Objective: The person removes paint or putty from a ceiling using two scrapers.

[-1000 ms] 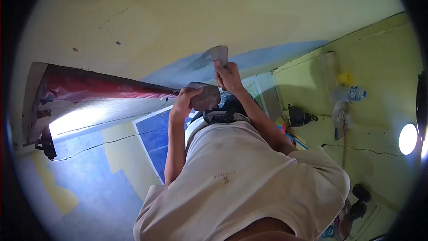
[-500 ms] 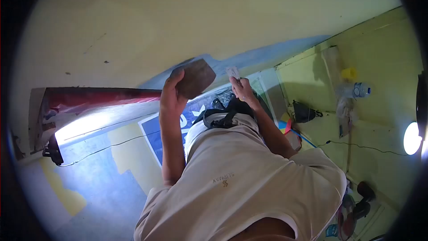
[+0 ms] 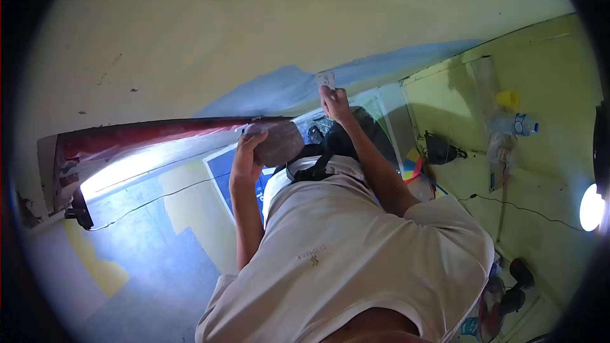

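Note:
My left hand [image 3: 246, 157] grips a flat, brownish-grey board [image 3: 279, 144] by its left edge, the thumb lying on its face. To its right and higher up, my right hand [image 3: 335, 103] holds a small pale scraper [image 3: 325, 80] by its lower end. The scraper's broad end is at the wall [image 3: 210, 32], over a blue-grey patch [image 3: 267, 91] that stands out from the cream paint. Whether its edge touches the surface is too small to tell. The board is held below the patch, apart from the scraper.
A red-lined opening [image 3: 127, 141] with a bright light lies at the left. On the right wall are a plastic bottle [image 3: 515, 124], a yellow cup [image 3: 508, 100] and a dark bag [image 3: 440, 150]. A thin cable [image 3: 521, 207] runs to a lit lamp [image 3: 591, 208].
My right hand has moved up with the scraper, onto the blue-grey patch. My left hand has lowered the board, which now shows at a flatter angle. The view has shifted slightly.

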A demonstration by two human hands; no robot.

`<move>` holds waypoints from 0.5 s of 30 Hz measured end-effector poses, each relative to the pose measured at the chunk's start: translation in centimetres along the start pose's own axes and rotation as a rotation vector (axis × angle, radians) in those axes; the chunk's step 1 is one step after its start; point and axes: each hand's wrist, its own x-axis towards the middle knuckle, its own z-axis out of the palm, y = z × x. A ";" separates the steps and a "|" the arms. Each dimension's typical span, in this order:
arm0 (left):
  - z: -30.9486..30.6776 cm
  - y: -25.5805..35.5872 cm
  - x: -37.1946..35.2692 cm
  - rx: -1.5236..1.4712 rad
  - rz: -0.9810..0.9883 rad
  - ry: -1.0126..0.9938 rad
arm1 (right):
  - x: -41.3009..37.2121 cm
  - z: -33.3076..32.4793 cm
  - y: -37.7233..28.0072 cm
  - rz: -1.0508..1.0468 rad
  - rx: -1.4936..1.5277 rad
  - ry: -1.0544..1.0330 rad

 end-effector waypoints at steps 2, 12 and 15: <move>-1.0 -0.4 0.2 0.004 0.018 0.008 | -0.3 0.2 1.5 0.060 0.061 0.021; 0.0 -1.0 1.1 -0.024 0.066 0.025 | 0.0 1.1 1.0 0.027 0.104 -0.007; -0.1 -1.2 1.2 -0.010 0.028 0.011 | -0.5 1.2 0.6 0.043 0.098 0.034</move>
